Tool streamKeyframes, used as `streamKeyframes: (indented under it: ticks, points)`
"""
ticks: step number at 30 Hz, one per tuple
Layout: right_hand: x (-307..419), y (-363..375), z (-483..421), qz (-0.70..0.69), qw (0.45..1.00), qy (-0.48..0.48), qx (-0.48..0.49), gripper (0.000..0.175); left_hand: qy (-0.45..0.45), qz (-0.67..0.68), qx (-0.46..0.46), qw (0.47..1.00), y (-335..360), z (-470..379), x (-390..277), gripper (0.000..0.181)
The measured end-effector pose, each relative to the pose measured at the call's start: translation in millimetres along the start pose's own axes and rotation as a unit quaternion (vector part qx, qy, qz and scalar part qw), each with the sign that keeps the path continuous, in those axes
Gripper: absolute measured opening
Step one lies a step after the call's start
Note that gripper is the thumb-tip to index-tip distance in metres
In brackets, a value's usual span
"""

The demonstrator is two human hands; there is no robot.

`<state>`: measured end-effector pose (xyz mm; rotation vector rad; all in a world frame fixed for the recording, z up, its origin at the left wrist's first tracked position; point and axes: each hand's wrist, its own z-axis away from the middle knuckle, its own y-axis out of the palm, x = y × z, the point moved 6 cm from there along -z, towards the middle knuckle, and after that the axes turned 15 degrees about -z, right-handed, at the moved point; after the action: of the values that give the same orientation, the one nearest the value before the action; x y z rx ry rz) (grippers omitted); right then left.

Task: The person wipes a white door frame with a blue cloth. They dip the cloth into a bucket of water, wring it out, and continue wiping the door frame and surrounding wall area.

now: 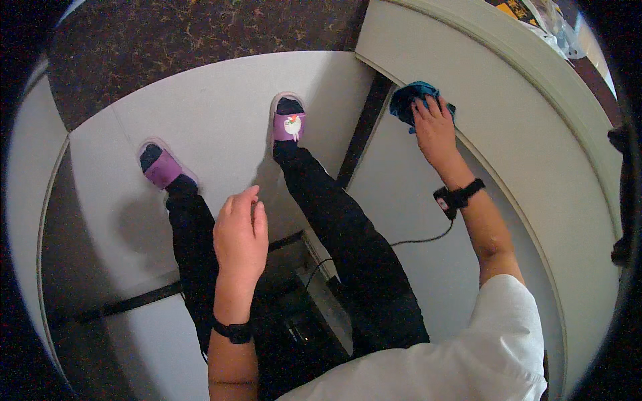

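My right hand [434, 130] presses a crumpled teal cloth [409, 97] with its fingers spread over it. The cloth lies along the lower edge of a cream panel [501, 85], where it meets the pale tiled floor [401, 200]. My left hand [241, 238] hangs in front of me over my legs, holding nothing. Its fingers are slightly bent and the thumb stands a little apart. Both wrists carry black straps; on the right one sits a small device [446, 201] with a cable.
My feet stand apart in purple slippers [289, 125] on the floor. Dark strips [366, 128] cross between the tiles. Beyond is a dark marbled surface [210, 35]. Plastic bags [551, 30] lie past the panel's upper edge. The cable [424, 241] runs from my right wrist toward my leg.
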<state>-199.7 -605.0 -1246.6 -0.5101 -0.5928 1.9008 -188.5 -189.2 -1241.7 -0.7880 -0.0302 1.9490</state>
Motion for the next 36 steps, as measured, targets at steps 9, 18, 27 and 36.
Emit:
streamKeyframes:
  ticks: [9, 18, 27, 36]
  points:
    - [14.7, 93.6, -121.5, 0.077, 0.992, -0.038, 0.097, 0.038, -0.010, -0.032, 0.000, 0.999, -12.8, 1.9, 5.5, 0.023]
    - [25.8, 142.7, -171.9, 0.092, 0.990, -0.017, 0.109, 0.036, -0.010, -0.018, -0.006, 1.000, -6.2, 3.4, 0.7, 0.022]
    - [-7.3, -7.7, 15.6, 0.003, 0.998, 0.016, 0.053, 0.044, 0.005, -0.012, -0.011, 1.000, -10.4, 2.5, -15.3, 0.021]
    - [16.6, 64.9, -89.4, 0.091, 0.989, -0.048, 0.103, 0.038, -0.020, -0.003, -0.014, 1.000, -17.4, 6.5, 0.5, 0.022]
